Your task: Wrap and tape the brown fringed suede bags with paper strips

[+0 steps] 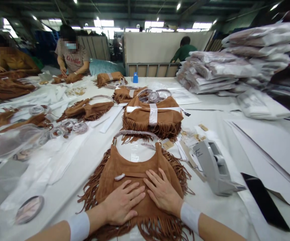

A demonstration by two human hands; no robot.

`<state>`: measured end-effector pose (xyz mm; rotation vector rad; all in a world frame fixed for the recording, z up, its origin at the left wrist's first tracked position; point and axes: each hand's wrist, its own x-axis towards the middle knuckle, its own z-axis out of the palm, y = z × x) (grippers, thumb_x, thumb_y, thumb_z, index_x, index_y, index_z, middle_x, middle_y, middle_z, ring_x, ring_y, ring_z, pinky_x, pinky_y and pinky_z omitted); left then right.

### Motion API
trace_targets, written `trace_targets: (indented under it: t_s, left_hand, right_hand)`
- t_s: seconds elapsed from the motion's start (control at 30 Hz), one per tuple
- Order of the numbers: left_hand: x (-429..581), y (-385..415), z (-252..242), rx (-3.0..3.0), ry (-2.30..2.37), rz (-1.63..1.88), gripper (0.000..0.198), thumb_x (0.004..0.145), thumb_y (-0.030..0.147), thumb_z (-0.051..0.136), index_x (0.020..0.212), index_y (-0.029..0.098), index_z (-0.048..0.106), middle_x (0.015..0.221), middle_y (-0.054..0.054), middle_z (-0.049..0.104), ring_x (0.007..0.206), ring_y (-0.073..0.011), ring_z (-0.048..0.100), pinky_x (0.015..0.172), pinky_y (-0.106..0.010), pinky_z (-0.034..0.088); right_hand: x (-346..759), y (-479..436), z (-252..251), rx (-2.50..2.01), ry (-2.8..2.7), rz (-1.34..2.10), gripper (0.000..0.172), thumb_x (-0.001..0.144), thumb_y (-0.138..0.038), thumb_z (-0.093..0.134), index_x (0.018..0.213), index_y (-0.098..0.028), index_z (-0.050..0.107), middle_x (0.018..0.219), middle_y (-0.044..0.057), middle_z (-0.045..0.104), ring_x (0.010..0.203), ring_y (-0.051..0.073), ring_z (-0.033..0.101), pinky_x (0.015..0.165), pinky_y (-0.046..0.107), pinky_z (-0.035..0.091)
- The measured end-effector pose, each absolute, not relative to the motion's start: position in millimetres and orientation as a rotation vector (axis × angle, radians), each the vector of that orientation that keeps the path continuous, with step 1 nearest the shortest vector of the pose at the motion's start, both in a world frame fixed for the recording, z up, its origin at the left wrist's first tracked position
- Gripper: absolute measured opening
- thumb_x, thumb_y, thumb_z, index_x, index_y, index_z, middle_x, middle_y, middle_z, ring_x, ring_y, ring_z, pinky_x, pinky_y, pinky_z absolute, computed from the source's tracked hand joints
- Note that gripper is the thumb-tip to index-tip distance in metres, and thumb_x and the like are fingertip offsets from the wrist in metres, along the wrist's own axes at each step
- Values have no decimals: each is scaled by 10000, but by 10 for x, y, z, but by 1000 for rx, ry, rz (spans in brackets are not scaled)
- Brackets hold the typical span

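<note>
A brown suede handbag [134,164] with long fringe lies flat in front of me, its wrapped handle [137,133] pointing away. My left hand [122,203] rests palm down on the lower left of its front, fingers spread. Flat on the right side, my right hand [163,190] has its fingertips near the bag's zip pocket [134,174]. A white wrapped zip pull [119,177] sticks out at that pocket's left end. Both wrists carry white bands. Just beyond the handle sits a folded fringed bag [153,115] with a white strip around it.
A grey tape dispenser [214,167] stands to the right, beside a black flat piece [265,201] and white sheets [273,150]. Plastic-wrapped packages [217,70] are piled at the back right. More brown bags [87,108] lie leftward. Co-workers [71,60] stand across the table.
</note>
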<state>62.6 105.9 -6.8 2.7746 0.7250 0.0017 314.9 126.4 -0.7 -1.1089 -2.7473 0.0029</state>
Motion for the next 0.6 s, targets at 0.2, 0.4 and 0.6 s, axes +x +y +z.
trace_targets:
  t_s: [0.2, 0.4, 0.6]
  left_hand:
    - [665, 986, -59, 2775, 788, -44, 717, 913, 427, 462, 1522, 250, 129, 1564, -70, 228, 1417, -294, 260, 1149, -504, 238]
    - [671, 884, -117, 2762, 882, -36, 729, 904, 375, 466, 1525, 226, 113, 1577, -67, 188, 1428, -315, 217, 1142, -517, 241]
    - [663, 909, -133, 2766, 904, 17, 679, 921, 402, 435, 1515, 217, 160, 1566, -70, 241, 1410, -297, 256, 1138, -490, 219]
  right_hand:
    - [3161, 1215, 128, -1120, -2780, 58, 389, 951, -344, 427, 1302, -208, 524, 1409, 133, 488, 1329, 280, 399, 1100, 549, 268]
    - [3159, 1236, 27, -1094, -2776, 57, 387, 962, -346, 409, 1304, -205, 522, 1420, 134, 475, 1339, 280, 384, 1106, 563, 245]
    - [3139, 1297, -136, -1062, -2723, -24, 367, 953, -363, 450, 1269, -213, 561, 1398, 121, 501, 1328, 268, 389, 1126, 540, 194]
